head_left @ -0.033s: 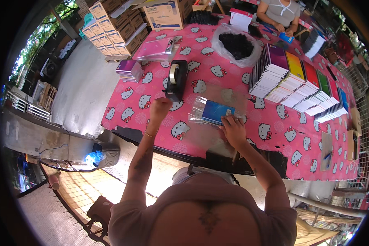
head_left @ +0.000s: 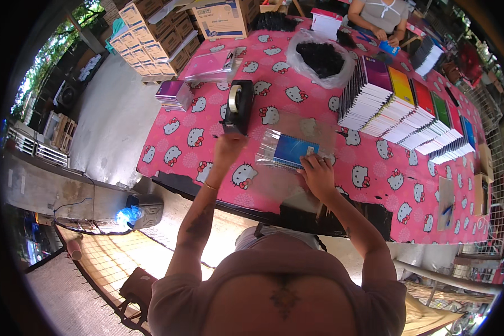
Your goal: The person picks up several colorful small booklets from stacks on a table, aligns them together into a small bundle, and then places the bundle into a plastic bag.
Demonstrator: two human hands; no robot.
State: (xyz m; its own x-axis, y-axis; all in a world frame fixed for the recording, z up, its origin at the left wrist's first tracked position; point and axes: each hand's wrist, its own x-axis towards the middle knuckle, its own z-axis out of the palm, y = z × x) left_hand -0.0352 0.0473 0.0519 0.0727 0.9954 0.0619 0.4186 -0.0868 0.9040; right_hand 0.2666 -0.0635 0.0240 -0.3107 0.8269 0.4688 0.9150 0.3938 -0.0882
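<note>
My left hand [head_left: 228,147] is stretched forward, its fingers closed on the near end of a black tape dispenser [head_left: 238,103] that carries a roll of clear tape. My right hand [head_left: 317,172] grips the near edge of a blue spiral notebook in a clear plastic sleeve [head_left: 288,150]. The notebook lies flat on the pink cartoon-cat tablecloth [head_left: 369,179]. Dispenser and notebook lie a short way apart, the dispenser to the left and farther from me.
Rows of colourful notebooks [head_left: 403,112] stand on edge at the right. A clear bag of black items [head_left: 322,59] lies beyond them. A purple stack [head_left: 173,92] and a pink folder [head_left: 207,64] lie at the left. Cardboard boxes [head_left: 151,33] stand far left. Another person [head_left: 381,17] sits across the table.
</note>
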